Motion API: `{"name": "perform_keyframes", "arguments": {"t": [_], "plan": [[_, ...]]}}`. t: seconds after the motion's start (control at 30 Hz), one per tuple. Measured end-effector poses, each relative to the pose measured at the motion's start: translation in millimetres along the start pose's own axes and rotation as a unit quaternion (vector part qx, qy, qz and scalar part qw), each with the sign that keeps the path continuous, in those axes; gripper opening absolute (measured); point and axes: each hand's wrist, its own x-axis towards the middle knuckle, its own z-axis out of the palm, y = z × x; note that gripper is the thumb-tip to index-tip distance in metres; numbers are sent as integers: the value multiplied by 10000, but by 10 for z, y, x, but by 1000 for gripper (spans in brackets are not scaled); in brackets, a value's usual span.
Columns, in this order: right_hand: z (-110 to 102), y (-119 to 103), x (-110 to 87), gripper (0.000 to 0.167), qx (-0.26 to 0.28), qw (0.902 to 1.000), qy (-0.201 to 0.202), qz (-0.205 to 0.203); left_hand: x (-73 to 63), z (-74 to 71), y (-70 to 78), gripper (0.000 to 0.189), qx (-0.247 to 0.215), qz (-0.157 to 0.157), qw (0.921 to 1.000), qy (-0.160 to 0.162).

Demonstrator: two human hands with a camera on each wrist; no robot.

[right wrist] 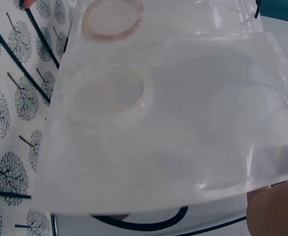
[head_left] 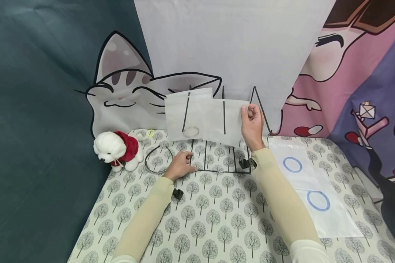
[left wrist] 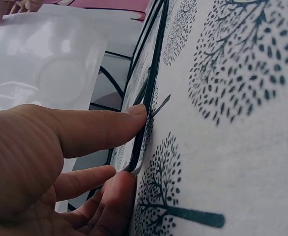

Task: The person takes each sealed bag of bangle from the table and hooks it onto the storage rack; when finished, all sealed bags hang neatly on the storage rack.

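A black wire rack [head_left: 224, 171] stands at the back of the table. My left hand [head_left: 181, 166] grips its front left corner, thumb on the wire and fingers curled beneath. My right hand [head_left: 252, 126] pinches the upper right edge of a translucent bag [head_left: 234, 118] on the rack's right side; a pale ring [right wrist: 146, 96] shows faintly inside. Beside it, slightly overlapped, is another translucent bag [head_left: 175, 117] with a brownish ring [right wrist: 88, 24] in it. Black prongs of the rack show at both bags.
To the left sit a white plush dog [head_left: 110, 147] in a red hoodie, a toothed black headband [head_left: 147, 166] and a small yellow ring [head_left: 148, 135]. Flat on the right lie clear bags [head_left: 335, 223] with blue rings [head_left: 328, 201]. A printed curtain [head_left: 237, 47] hangs behind the table.
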Motion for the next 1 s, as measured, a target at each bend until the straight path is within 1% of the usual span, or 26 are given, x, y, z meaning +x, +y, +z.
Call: {"name": "perform_keyframes", "arguments": {"t": [0.1, 0.2, 0.33, 0.43, 0.57, 0.67, 0.7, 0.8, 0.9, 1.0], "plan": [[-44, -1, -28, 8, -269, 9995, -11, 162, -4, 5, -9, 79, 2, -4, 10000, 9], [-116, 8, -49, 10, -454, 9984, -107, 313, -1, 7, -13, 79, 70, 18, 10000, 47], [-246, 68, -33, 16, -223, 9994, -172, 213, 6, 5, -11, 79, 139, 43, 9999, 72], [-376, 163, -24, 17, -109, 9997, -189, 127, 6, 7, -12, 78, 127, 83, 9999, 62], [-602, 334, -40, 22, -324, 9989, -296, 152, -7, 11, -24, 77, 92, 75, 9999, 81], [-792, 433, -31, 27, -535, 9978, -344, 211, -11, 8, -25, 77, 100, 52, 9999, 95], [-855, 465, -20, 28, -594, 9975, -329, 209, -11, 6, -23, 77, 98, 58, 9999, 93], [-1052, 529, 24, 28, -933, 9947, -213, 377, -6, 3, -16, 76, 143, 58, 9999, 79], [-1261, 584, 75, 28, -1453, 9880, 14, 527, -10, 0, -8, 75, 143, 40, 9999, 49], [-1484, 622, 119, 31, -1981, 9779, 175, 645, -11, -12, 7, 75, 101, 41, 9999, 22]]}}
